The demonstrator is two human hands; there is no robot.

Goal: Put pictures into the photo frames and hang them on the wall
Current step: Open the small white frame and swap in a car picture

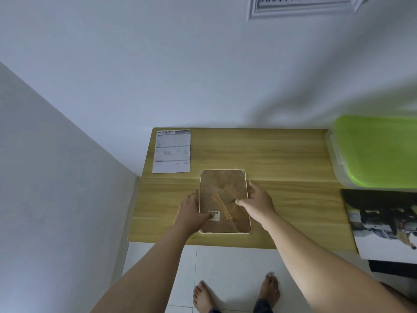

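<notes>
A white-rimmed photo frame lies face down on the wooden table, brown backing up, with a folded stand and a barcode sticker on it. My left hand holds the frame's left edge, thumb laid on the backing beside the sticker. My right hand holds the right edge, thumb reaching onto the backing near the stand. A printed picture lies at the table's right end. Another white frame hangs on the wall above.
A specification sheet lies at the table's back left corner. A clear plastic box with a green lid sits at the back right. The table stands in a wall corner, and my bare feet are on the white tiles below.
</notes>
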